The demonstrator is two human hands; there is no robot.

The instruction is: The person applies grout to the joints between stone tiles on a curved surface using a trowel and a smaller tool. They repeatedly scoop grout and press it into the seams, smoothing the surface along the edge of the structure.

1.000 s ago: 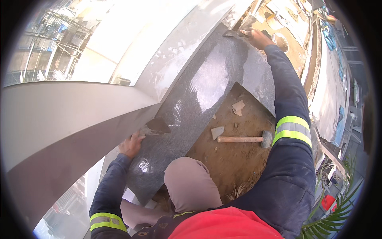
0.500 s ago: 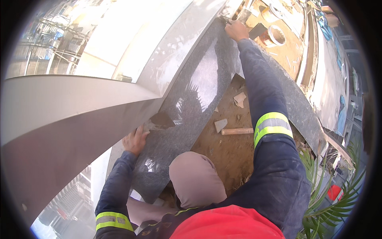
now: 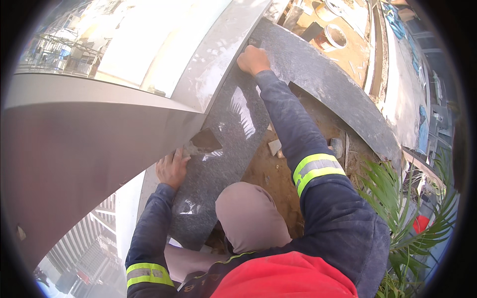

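Grey slab [image 3: 231, 159] | brown soil [image 3: 263, 174] | right hand [image 3: 254, 60]: clenched on dark tool [image 3: 254, 42] | left hand [image 3: 171, 169]: grip unclear

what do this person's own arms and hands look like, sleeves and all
The dark navy left sleeve and matching right sleeve reach the wrists. Each carries a fluorescent yellow-green band with a grey stripe along its middle. The left hand and right hand are ungloved.

Grey speckled slab [image 3: 231, 164] under a flat-bladed tool [image 3: 206, 141], brown dirt [image 3: 285, 185] under pale shard [image 3: 274, 147] and hammer [image 3: 336, 147]
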